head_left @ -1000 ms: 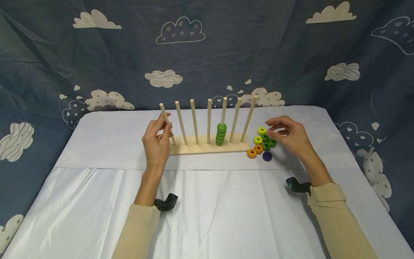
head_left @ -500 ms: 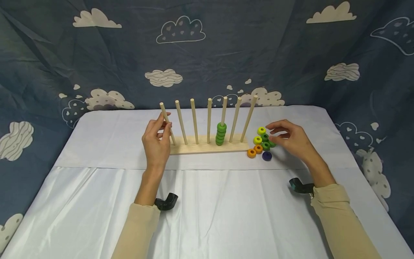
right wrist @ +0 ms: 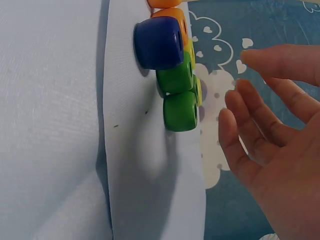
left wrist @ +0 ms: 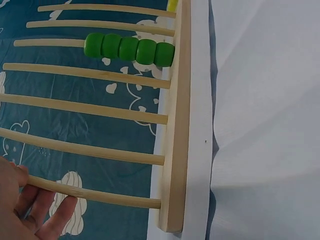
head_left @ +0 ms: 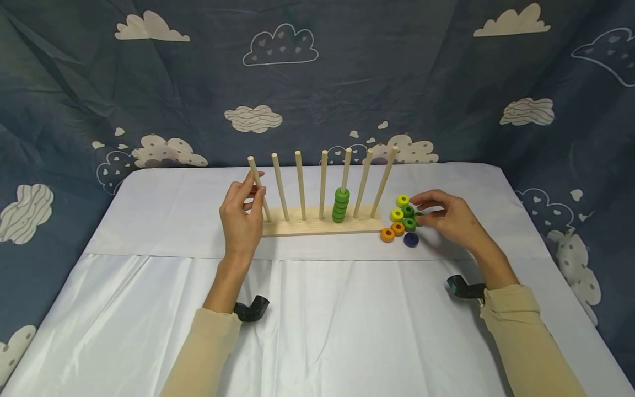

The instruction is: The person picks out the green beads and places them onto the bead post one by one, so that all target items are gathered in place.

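Note:
A wooden base (head_left: 307, 227) carries a row of upright pegs, and several green beads (head_left: 340, 205) are stacked on one right of the middle. My left hand (head_left: 242, 218) holds the leftmost peg (left wrist: 100, 195) near its top, between thumb and fingers. On the right, my right hand (head_left: 450, 216) hovers over a cluster of loose beads, fingers parted and nothing between them. Nearest to its fingertips is a green bead (right wrist: 181, 111), partly covered by the hand in the head view. The cluster also has yellow beads (head_left: 397, 215), orange beads (head_left: 387, 235) and a dark blue bead (head_left: 410, 240).
A white cloth (head_left: 317, 314) covers the table, with a crease running across it in front of the base. Behind hangs a dark blue curtain (head_left: 317, 82) with cloud prints. A black device (head_left: 252, 309) is strapped to the left wrist, another (head_left: 465, 287) to the right.
My right hand has shifted slightly down and toward the near side, above the green beads at the cluster's right. My left hand stays on the peg; the beads look unmoved.

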The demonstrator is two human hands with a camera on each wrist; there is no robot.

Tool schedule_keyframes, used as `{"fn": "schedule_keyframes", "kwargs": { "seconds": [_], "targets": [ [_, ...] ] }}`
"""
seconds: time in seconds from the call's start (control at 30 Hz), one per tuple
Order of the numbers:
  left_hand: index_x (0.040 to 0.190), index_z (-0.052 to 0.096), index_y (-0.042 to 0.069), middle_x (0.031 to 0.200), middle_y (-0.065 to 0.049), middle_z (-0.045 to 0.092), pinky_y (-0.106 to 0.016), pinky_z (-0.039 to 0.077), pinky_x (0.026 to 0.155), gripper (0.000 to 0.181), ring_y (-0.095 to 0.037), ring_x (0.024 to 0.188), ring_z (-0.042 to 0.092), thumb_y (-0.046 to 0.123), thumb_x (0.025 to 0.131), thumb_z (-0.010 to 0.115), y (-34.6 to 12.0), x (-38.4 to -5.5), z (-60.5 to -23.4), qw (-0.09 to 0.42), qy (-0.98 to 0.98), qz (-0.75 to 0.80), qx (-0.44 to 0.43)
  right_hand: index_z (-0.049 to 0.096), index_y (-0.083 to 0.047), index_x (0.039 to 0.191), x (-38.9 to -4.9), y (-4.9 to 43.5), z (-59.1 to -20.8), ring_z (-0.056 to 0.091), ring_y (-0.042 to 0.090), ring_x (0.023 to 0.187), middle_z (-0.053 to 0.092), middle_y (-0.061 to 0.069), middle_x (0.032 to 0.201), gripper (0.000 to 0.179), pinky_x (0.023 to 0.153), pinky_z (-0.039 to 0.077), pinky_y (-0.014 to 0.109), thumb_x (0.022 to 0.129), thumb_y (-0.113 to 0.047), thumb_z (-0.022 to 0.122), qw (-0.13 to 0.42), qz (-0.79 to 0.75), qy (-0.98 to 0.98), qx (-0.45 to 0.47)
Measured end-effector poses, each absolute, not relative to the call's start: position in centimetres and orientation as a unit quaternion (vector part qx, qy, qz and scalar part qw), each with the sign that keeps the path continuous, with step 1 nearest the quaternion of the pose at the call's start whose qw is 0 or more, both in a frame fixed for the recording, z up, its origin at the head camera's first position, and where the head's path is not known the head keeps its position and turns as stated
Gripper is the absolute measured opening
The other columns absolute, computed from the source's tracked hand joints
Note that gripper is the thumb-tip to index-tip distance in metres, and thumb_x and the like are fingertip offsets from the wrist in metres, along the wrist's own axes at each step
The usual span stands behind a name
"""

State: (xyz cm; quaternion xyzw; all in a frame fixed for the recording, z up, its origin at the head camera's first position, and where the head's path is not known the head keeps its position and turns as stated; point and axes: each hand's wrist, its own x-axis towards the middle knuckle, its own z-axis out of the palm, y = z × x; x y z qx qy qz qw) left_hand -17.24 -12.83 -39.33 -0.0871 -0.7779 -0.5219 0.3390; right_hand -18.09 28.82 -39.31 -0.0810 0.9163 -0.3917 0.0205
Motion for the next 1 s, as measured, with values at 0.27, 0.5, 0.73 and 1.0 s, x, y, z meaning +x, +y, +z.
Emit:
{"fn": "schedule_keyframes", "kwargs": {
  "seconds": [0.27, 0.5, 0.73, 1.0],
  "targets": [
    [0.135, 0.07, 0.009, 0.105, -0.02, 0.066, -0.003, 0.057, 0.07, 0.037, -0.027, 0.096, 0.073, 0.001, 0.099, 0.068, -12.8, -17.4, -39.4, 0.339, -0.769, -0.533, -0.091, 0.061, -0.004, 0.138, -18.1, 29.2, -39.6, 0.057, 0.039, 0.129, 0.06, 0.021, 0.14, 0.046, 0.11, 0.053, 0.059, 0.093, 0.001, 0.071, 0.061, -0.394, 0.914, -0.071],
    [0.133, 0.072, 0.009, 0.104, -0.019, 0.069, -0.003, 0.057, 0.066, 0.034, -0.026, 0.096, 0.073, 0.004, 0.099, 0.069, -12.9, -17.3, -39.5, 0.342, -0.761, -0.544, -0.09, 0.059, -0.002, 0.14, -17.8, 29.4, -39.8, 0.056, 0.04, 0.131, 0.06, 0.023, 0.141, 0.051, 0.114, 0.05, 0.062, 0.091, 0.004, 0.071, 0.1, -0.384, 0.915, -0.071],
    [0.134, 0.072, 0.011, 0.102, -0.018, 0.07, -0.004, 0.057, 0.067, 0.037, -0.026, 0.096, 0.073, 0.003, 0.097, 0.072, -13.0, -17.4, -39.5, 0.34, -0.763, -0.541, -0.092, 0.061, -0.004, 0.139, -17.7, 29.7, -40.2, 0.057, 0.038, 0.128, 0.061, 0.02, 0.14, 0.05, 0.11, 0.053, 0.06, 0.09, 0.005, 0.072, 0.09, -0.374, 0.92, -0.078],
    [0.132, 0.073, 0.009, 0.102, -0.019, 0.071, -0.003, 0.056, 0.064, 0.038, -0.028, 0.094, 0.074, 0.0, 0.095, 0.073, -13.2, -17.4, -39.3, 0.341, -0.762, -0.541, -0.1, 0.062, -0.002, 0.137, -17.8, 29.9, -40.7, 0.055, 0.04, 0.127, 0.057, 0.022, 0.142, 0.05, 0.108, 0.053, 0.062, 0.089, 0.006, 0.072, 0.063, -0.372, 0.923, -0.074]
  ]
}}
